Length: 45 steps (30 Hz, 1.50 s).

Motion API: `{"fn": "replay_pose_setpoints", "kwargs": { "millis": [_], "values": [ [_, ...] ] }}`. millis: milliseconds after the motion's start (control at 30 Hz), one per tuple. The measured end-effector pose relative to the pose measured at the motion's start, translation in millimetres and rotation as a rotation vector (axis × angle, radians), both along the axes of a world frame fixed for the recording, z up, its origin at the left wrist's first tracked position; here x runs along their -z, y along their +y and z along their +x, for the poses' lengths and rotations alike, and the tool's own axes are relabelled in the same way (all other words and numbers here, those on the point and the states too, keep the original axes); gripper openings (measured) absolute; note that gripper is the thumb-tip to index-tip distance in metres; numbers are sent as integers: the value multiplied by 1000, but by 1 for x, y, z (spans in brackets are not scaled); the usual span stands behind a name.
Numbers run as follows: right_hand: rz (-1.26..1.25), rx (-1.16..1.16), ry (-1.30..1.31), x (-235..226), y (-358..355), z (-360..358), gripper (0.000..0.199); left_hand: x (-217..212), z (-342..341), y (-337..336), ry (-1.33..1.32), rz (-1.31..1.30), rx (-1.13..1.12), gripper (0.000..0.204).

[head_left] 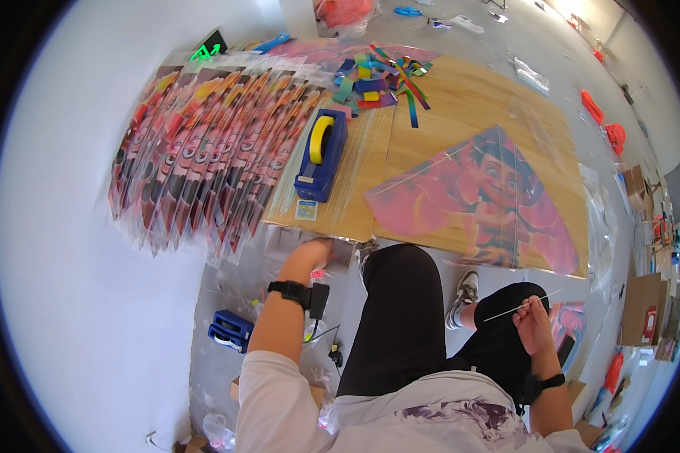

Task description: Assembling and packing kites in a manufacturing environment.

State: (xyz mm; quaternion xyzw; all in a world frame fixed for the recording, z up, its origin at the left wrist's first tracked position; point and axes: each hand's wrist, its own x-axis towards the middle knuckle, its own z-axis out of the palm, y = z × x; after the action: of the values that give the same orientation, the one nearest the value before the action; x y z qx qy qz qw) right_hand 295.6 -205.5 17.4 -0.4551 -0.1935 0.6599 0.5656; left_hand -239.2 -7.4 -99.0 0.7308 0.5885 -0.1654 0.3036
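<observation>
My right hand (534, 330) is closed in a pinch on a thin white rod (504, 312), above my right thigh. My left hand (322, 255) reaches in at the table's front edge, by a shallow open compartment, and its fingers are hidden there. On the table lies a triangular kite (499, 196) printed with a cartoon figure, with thin rods across it. Left of the kite stands a blue tape dispenser (319, 170) with a yellow roll, beside several thin pale rods (363, 162). A small printed card (306, 210) lies in front of the dispenser.
Overlapping kites in clear film (211, 151) cover the table's left side. Coloured ribbon rolls and strips (378, 81) lie at the back. Another blue tape dispenser (230, 331) is on the floor at lower left. Cardboard boxes (642, 308) and plastic wrap (599, 219) lie at right.
</observation>
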Motion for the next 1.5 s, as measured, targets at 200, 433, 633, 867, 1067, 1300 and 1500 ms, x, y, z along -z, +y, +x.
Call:
{"fn": "replay_pose_setpoints", "kwargs": {
  "millis": [200, 433, 633, 867, 1067, 1300, 1500],
  "values": [
    [47, 16, 20, 7, -3, 1, 13, -30, -25, -47, -446, 252, -274, 18],
    [48, -5, 27, 8, 0, 0, 15, -120, 14, -103, -706, 531, -433, 14],
    [187, 175, -230, -16, 17, -34, 17, -180, 91, -115, -1288, 344, -861, 16],
    [608, 258, -128, -153, -2, -57, 18, -263, 183, -149, -1802, 43, -579, 10],
    [1046, 268, -543, -204, -39, -52, 13, -285, 216, -179, -2009, -309, -442, 9],
    [1102, 241, -683, -205, -52, -50, 11, -281, 229, -189, -2084, -396, -479, 7],
    [1094, 219, -638, -201, -51, -53, 11, -280, 226, -190, -2117, -439, -496, 7]
  ]
}}
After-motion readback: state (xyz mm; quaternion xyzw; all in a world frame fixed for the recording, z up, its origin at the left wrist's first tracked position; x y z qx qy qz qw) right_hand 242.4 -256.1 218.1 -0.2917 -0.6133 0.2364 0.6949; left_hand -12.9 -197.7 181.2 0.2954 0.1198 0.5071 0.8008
